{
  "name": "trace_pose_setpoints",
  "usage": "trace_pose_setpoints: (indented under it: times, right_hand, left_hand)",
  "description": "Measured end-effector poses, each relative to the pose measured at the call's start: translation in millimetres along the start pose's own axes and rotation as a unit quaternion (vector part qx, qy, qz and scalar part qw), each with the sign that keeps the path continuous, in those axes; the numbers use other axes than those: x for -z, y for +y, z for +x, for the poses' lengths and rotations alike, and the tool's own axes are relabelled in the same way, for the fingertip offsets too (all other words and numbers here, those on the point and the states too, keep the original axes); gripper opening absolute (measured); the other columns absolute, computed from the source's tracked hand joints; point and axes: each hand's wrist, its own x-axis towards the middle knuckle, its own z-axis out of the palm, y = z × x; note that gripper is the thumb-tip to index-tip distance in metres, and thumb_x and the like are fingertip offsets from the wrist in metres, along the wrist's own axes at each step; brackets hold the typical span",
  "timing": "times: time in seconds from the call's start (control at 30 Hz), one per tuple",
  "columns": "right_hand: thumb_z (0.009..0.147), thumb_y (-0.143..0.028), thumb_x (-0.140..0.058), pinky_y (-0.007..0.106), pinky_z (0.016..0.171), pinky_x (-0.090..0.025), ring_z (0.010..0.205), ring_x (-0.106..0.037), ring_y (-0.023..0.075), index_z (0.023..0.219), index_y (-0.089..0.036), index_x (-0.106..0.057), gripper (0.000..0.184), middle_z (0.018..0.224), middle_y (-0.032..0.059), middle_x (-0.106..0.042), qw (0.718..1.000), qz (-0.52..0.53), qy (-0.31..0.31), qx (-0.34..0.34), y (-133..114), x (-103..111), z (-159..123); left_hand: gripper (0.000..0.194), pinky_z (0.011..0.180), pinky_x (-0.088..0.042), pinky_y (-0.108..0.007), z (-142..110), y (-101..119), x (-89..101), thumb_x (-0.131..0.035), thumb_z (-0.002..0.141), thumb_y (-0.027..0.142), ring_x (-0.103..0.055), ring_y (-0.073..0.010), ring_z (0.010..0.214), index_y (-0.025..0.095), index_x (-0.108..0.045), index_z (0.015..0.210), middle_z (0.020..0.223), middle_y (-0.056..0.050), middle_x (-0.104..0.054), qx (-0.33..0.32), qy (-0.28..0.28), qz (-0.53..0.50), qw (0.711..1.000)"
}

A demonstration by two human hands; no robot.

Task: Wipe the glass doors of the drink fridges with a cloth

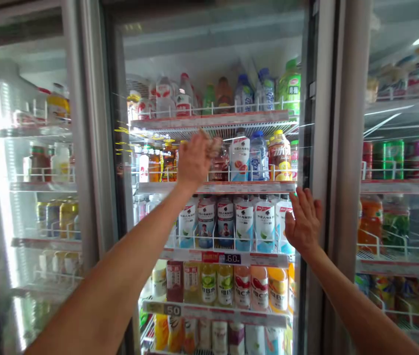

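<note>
My left hand (194, 160) is raised in front of the middle cooler's glass door (202, 44), level with the second shelf. Beneath its fingers is a crumpled brownish cloth (214, 146), blurred and partly hidden by the hand, pressed to the glass. Lower down on the right, my right hand (305, 222) rests with fingers stretched out near the door's right edge, by the metal frame (327, 148). It holds nothing. Rows of drinks stand behind the glass, among them white-labelled bottles (244, 224) and a blue-capped bottle (258, 155).
Cooler sections with cans and bottles flank the middle door: a left door frame (79, 123) and, on the right, a green can (393, 159). Wire-fronted shelves carry price strips, one with a tag (172, 309) reading 50. Light reflections show on the glass.
</note>
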Motion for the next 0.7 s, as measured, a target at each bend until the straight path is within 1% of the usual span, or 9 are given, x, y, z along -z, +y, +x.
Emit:
trace_pose_setpoints:
  times: [0.07, 0.1, 0.17, 0.27, 0.33, 0.4, 0.5, 0.57, 0.7]
  right_hand:
    - [0.086, -0.027, -0.038, 0.049, 0.106, -0.022, 0.133, -0.028, 0.0253, 0.139, -0.022, -0.029, 0.055, 0.141, 0.0106, -0.038, 1.0, -0.007, -0.002, -0.002, -1, 0, 0]
    - [0.086, -0.027, -0.038, 0.049, 0.106, -0.022, 0.133, -0.028, 0.0253, 0.139, -0.021, -0.029, 0.055, 0.141, 0.0108, -0.038, 1.0, -0.01, -0.001, -0.002, -1, 0, 0]
    - [0.085, -0.027, -0.039, 0.049, 0.106, -0.023, 0.133, -0.029, 0.0255, 0.139, -0.021, -0.03, 0.055, 0.14, 0.0114, -0.039, 1.0, -0.014, 0.0, 0.001, -1, 1, 1]
    - [0.085, -0.027, -0.04, 0.05, 0.106, -0.022, 0.133, -0.029, 0.0259, 0.138, -0.021, -0.03, 0.055, 0.14, 0.0116, -0.039, 1.0, -0.012, -0.002, 0.007, 0, 2, 1]
    - [0.085, -0.027, -0.039, 0.05, 0.106, -0.022, 0.133, -0.029, 0.0262, 0.138, -0.02, -0.031, 0.054, 0.14, 0.0114, -0.039, 1.0, -0.007, -0.002, 0.008, 1, 2, 1]
    - [0.085, -0.027, -0.039, 0.05, 0.106, -0.022, 0.133, -0.029, 0.0264, 0.138, -0.02, -0.032, 0.054, 0.14, 0.0114, -0.039, 1.0, -0.005, 0.0, 0.006, 0, 1, 1]
    - [0.085, -0.028, -0.038, 0.051, 0.106, -0.022, 0.133, -0.03, 0.0272, 0.137, -0.019, -0.033, 0.053, 0.14, 0.0115, -0.039, 1.0, -0.011, -0.004, -0.001, -1, 0, 0]
    - [0.085, -0.028, -0.038, 0.052, 0.106, -0.023, 0.132, -0.03, 0.0277, 0.137, -0.019, -0.034, 0.053, 0.14, 0.0119, -0.039, 1.0, -0.013, -0.007, -0.005, -1, 0, 0]
    - [0.085, -0.027, -0.039, 0.051, 0.105, -0.023, 0.132, -0.03, 0.0281, 0.136, -0.017, -0.036, 0.053, 0.138, 0.0136, -0.041, 1.0, -0.016, -0.002, 0.009, -1, 1, 1]
  left_hand:
    - [0.05, 0.113, -0.008, -0.05, 11, -20, 4.9, -0.031, 0.087, 0.032, -0.024, -0.0247, 0.135, 0.005, -0.037, 0.129, 0.141, -0.013, -0.036, 0.109, 0.053, 0.015, 0.993]
    - [0.05, 0.113, -0.006, -0.049, 11, -17, 2.7, -0.03, 0.088, 0.032, -0.021, -0.0244, 0.136, 0.004, -0.036, 0.129, 0.142, -0.013, -0.034, 0.118, 0.058, 0.016, 0.991]
    - [0.047, 0.114, -0.007, -0.044, 2, 15, -7.8, -0.031, 0.087, 0.03, -0.02, -0.02, 0.136, 0.01, -0.039, 0.129, 0.142, -0.009, -0.035, 0.035, 0.018, 0.001, 0.999]
    - [0.042, 0.115, -0.01, -0.04, -14, 67, -20.8, -0.031, 0.088, 0.027, -0.025, -0.0143, 0.135, 0.02, -0.043, 0.127, 0.14, -0.002, -0.04, -0.178, -0.088, -0.042, 0.979]
    - [0.042, 0.115, -0.009, -0.039, -12, 64, -17.1, -0.032, 0.088, 0.03, -0.027, -0.0131, 0.134, 0.023, -0.042, 0.128, 0.139, 0.001, -0.04, -0.199, -0.121, -0.051, 0.971]
    - [0.044, 0.115, -0.006, -0.041, -1, 26, -4.5, -0.036, 0.087, 0.034, -0.026, -0.0157, 0.134, 0.02, -0.04, 0.129, 0.141, 0.0, -0.038, -0.101, -0.105, -0.033, 0.989]
    - [0.051, 0.113, -0.001, -0.053, 10, -30, 12.4, -0.034, 0.087, 0.033, -0.019, -0.0236, 0.136, 0.011, -0.033, 0.133, 0.145, -0.007, -0.029, 0.101, -0.014, 0.001, 0.995]
    - [0.049, 0.113, -0.003, -0.053, 4, -26, 10.9, -0.033, 0.087, 0.03, -0.019, -0.0234, 0.137, 0.012, -0.034, 0.133, 0.145, -0.007, -0.03, 0.133, 0.021, 0.004, 0.991]
    - [0.043, 0.114, -0.012, -0.041, -21, 49, -12.0, -0.03, 0.087, 0.026, -0.027, -0.0155, 0.134, 0.022, -0.043, 0.128, 0.14, -0.001, -0.04, -0.156, -0.077, -0.041, 0.984]
